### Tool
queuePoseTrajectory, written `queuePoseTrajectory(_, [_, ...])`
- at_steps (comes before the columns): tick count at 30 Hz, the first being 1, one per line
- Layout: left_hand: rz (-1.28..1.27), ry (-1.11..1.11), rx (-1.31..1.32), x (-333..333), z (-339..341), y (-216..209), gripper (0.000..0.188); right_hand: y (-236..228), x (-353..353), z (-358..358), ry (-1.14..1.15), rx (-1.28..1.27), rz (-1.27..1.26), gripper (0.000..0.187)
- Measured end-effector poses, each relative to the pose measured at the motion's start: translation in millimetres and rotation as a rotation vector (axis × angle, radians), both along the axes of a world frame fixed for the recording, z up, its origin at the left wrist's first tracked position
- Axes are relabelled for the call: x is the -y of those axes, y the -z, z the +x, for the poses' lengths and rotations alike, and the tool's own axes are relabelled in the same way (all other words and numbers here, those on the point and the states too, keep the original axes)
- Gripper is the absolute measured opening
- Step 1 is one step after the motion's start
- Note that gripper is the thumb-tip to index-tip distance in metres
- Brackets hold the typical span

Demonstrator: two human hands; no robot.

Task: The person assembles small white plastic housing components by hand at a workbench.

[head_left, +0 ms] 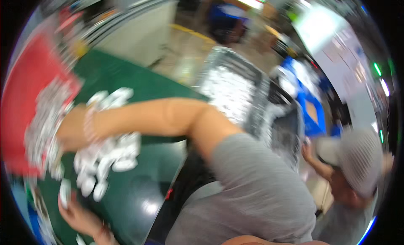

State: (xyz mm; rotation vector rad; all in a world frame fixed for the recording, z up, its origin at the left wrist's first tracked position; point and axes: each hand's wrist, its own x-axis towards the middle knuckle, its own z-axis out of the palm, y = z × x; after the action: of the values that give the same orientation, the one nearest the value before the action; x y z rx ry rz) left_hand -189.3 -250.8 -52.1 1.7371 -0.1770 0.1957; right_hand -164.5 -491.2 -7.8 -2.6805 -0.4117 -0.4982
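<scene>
At the lower left, my left hand [78,215] pinches a small white oval piece [65,193] between fingers and thumb. My right arm stretches across the green table [126,78] to the far left. There my right hand [70,128] is at a red bin [19,93] holding a heap of thin whitish pieces [41,123]. Motion blur and the heap hide its fingers, so its grip does not show. Under and beside the right forearm lies a loose pile of white oval pieces [111,158] like the one in my left hand.
Right of the table stand a grey crate [216,51] filled with white pieces and a second dark grey crate [290,118]. A blue crate [322,118] is beyond them. A co-worker in a light cap [357,156] is close on the right.
</scene>
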Motion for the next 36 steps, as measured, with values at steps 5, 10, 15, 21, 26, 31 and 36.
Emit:
queuePoseTrajectory(5, [0.047,0.174,0.264,-6,-10,-1,0.03,64,13,69,0.133,0.022,-0.249,0.016])
queuePoseTrajectory(10, [0.366,0.433,0.607,27,-23,-11,0.031,142,7,117,0.504,0.389,-0.062,0.012])
queuePoseTrajectory(15, [0.638,0.475,0.37,-16,1,3,0.037,180,-36,-47,0.652,0.099,-0.094,0.012])
queuePoseTrajectory(21, [0.523,0.598,0.192,35,-26,-2,0.039,210,-99,-381,0.995,-0.304,-0.033,0.013])
queuePoseTrajectory(26, [0.597,0.41,0.241,32,-39,-14,0.039,191,-283,-662,1.064,-0.54,0.05,0.014])
queuePoseTrajectory(31, [0.565,0.502,0.254,42,-39,2,0.038,281,-397,-742,1.149,-0.799,0.009,0.015])
queuePoseTrajectory(36, [0.53,0.451,0.194,31,-40,-6,0.039,182,-275,-655,1.082,-0.985,-0.098,0.016])
